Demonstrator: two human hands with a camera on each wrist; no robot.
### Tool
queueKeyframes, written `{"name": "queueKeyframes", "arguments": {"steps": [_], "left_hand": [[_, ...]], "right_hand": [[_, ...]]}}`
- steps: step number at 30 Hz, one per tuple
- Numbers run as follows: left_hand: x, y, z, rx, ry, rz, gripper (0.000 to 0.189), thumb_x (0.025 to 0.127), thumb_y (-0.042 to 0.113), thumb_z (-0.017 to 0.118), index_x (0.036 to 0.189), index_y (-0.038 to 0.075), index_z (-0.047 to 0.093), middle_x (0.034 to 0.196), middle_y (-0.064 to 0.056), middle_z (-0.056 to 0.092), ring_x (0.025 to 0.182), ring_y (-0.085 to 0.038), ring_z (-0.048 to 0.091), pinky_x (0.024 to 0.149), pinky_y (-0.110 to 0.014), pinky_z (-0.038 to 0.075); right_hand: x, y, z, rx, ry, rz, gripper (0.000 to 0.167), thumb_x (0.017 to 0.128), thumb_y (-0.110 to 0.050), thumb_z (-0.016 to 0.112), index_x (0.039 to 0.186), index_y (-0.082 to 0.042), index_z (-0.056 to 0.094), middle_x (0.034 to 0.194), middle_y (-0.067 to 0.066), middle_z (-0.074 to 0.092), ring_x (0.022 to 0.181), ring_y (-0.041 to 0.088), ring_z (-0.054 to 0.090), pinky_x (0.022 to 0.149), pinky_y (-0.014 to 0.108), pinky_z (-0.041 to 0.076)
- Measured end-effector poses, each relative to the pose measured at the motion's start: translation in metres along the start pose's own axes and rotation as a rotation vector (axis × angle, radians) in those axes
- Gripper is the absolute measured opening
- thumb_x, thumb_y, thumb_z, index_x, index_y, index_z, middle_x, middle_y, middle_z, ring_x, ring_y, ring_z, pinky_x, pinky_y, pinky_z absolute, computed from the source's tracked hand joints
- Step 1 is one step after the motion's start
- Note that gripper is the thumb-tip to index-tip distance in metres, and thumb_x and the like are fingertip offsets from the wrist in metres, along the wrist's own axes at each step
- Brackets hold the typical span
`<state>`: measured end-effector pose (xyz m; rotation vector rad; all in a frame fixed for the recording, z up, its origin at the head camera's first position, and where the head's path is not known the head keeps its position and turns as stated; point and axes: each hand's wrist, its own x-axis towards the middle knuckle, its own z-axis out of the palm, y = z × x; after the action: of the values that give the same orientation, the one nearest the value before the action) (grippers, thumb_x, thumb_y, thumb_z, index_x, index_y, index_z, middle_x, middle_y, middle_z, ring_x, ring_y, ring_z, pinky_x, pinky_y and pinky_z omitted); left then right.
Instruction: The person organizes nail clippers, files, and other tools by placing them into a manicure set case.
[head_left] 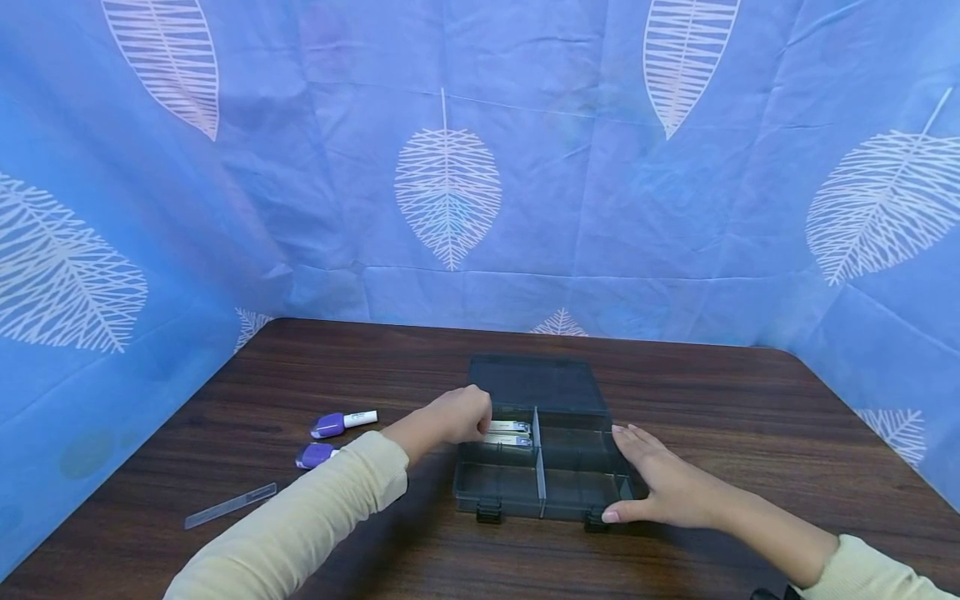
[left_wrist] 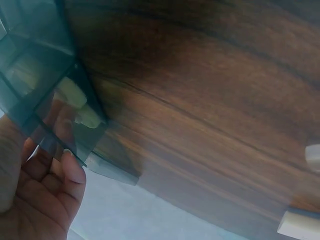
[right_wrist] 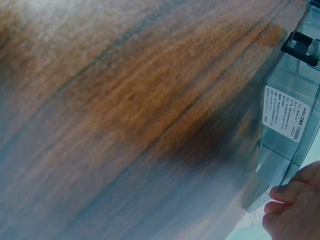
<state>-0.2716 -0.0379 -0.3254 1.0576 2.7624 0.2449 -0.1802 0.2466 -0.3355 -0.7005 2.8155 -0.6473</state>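
A dark see-through compartment box (head_left: 501, 486) lies on the table, its lid (head_left: 536, 383) swung back. Two pale nail clippers (head_left: 510, 427) lie side by side in its back left compartment. My left hand (head_left: 459, 414) bends down over that compartment; in the left wrist view its thumb and forefinger reach inside while the other fingers curl at the wall. I cannot tell whether those fingertips pinch anything. My right hand (head_left: 663, 483) holds the box by its right end, thumb at the front corner and fingers along the right rim. A label (right_wrist: 285, 114) shows on the box.
Two purple nail polish bottles (head_left: 327, 426) with white caps lie left of the box, the nearer one partly behind the left sleeve (head_left: 300, 517). A clear narrow strip (head_left: 231, 505) lies near the table's left edge. Blue leaf-patterned cloth (head_left: 525, 208) surrounds the table.
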Motion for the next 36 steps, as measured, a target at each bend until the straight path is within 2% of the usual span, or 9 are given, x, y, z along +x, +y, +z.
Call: {"name": "queueKeyframes", "arguments": {"steps": [4,5,7,8,11,15,19,29,36], "left_hand": [[-0.001,-0.001,0.0,-0.014,0.038,0.001,0.038,0.086,0.004,0.064,0.052,0.011,0.05,0.049,0.005,0.032,0.047,-0.008,0.026,0.049,-0.019,0.031],[-0.002,-0.002,0.0,-0.028,0.056,0.002,0.032,0.085,0.004,0.065,0.055,0.01,0.056,0.051,0.006,0.04,0.048,-0.006,0.032,0.05,-0.018,0.035],[-0.004,-0.004,-0.002,-0.055,0.099,0.012,0.018,0.083,0.006,0.068,0.065,0.009,0.067,0.06,0.005,0.056,0.054,-0.005,0.047,0.055,-0.018,0.044],[-0.006,-0.005,-0.003,-0.071,0.119,0.021,0.016,0.083,0.007,0.068,0.067,0.007,0.068,0.061,0.003,0.058,0.056,-0.007,0.05,0.056,-0.019,0.045],[-0.01,-0.007,-0.007,-0.103,0.187,0.035,0.006,0.082,0.01,0.07,0.085,0.006,0.073,0.085,-0.005,0.069,0.077,-0.013,0.063,0.069,-0.026,0.053],[-0.018,-0.007,-0.013,-0.117,0.257,0.038,0.016,0.083,0.013,0.069,0.096,0.004,0.071,0.098,-0.008,0.069,0.091,-0.019,0.063,0.077,-0.032,0.053],[-0.024,-0.007,-0.017,-0.114,0.339,0.056,0.019,0.083,0.015,0.069,0.098,0.004,0.07,0.1,-0.007,0.068,0.096,-0.022,0.061,0.081,-0.035,0.051],[-0.04,-0.011,-0.019,-0.086,0.517,0.074,0.019,0.083,0.018,0.069,0.098,0.008,0.071,0.099,-0.005,0.067,0.097,-0.02,0.059,0.083,-0.034,0.05],[-0.056,-0.019,-0.018,-0.059,0.599,0.073,0.018,0.081,0.02,0.071,0.096,0.009,0.071,0.096,-0.003,0.067,0.094,-0.019,0.061,0.08,-0.034,0.051]], "right_hand": [[0.0,0.0,0.0,0.001,-0.001,0.007,0.108,0.075,-0.058,0.065,0.142,0.012,0.017,0.148,0.033,0.017,0.135,0.053,0.011,0.101,0.068,0.021],[0.0,0.001,0.001,0.001,-0.001,0.008,0.108,0.075,-0.058,0.065,0.142,0.012,0.017,0.148,0.033,0.017,0.135,0.053,0.011,0.1,0.068,0.022],[0.0,0.001,0.001,0.0,-0.001,0.009,0.108,0.075,-0.059,0.065,0.142,0.012,0.017,0.148,0.033,0.017,0.135,0.053,0.011,0.1,0.068,0.022],[0.0,0.001,0.001,0.003,-0.002,0.009,0.108,0.075,-0.058,0.065,0.142,0.012,0.017,0.148,0.033,0.017,0.135,0.053,0.011,0.1,0.068,0.022],[0.0,0.001,0.0,0.011,-0.006,0.01,0.108,0.076,-0.057,0.066,0.142,0.012,0.016,0.148,0.033,0.016,0.135,0.053,0.01,0.1,0.068,0.021],[0.0,0.001,0.0,0.007,-0.007,0.009,0.108,0.076,-0.057,0.065,0.142,0.013,0.016,0.148,0.034,0.015,0.135,0.053,0.01,0.1,0.068,0.021],[0.0,0.001,0.0,0.001,-0.004,0.007,0.108,0.076,-0.058,0.065,0.142,0.012,0.016,0.148,0.034,0.016,0.135,0.053,0.01,0.1,0.068,0.021],[0.0,0.001,-0.001,0.018,-0.01,0.01,0.107,0.076,-0.055,0.066,0.143,0.011,0.015,0.148,0.033,0.015,0.135,0.053,0.009,0.1,0.069,0.02],[0.001,0.0,0.0,0.007,-0.011,0.012,0.108,0.076,-0.057,0.066,0.142,0.013,0.016,0.148,0.034,0.015,0.135,0.053,0.01,0.101,0.068,0.02]]}}
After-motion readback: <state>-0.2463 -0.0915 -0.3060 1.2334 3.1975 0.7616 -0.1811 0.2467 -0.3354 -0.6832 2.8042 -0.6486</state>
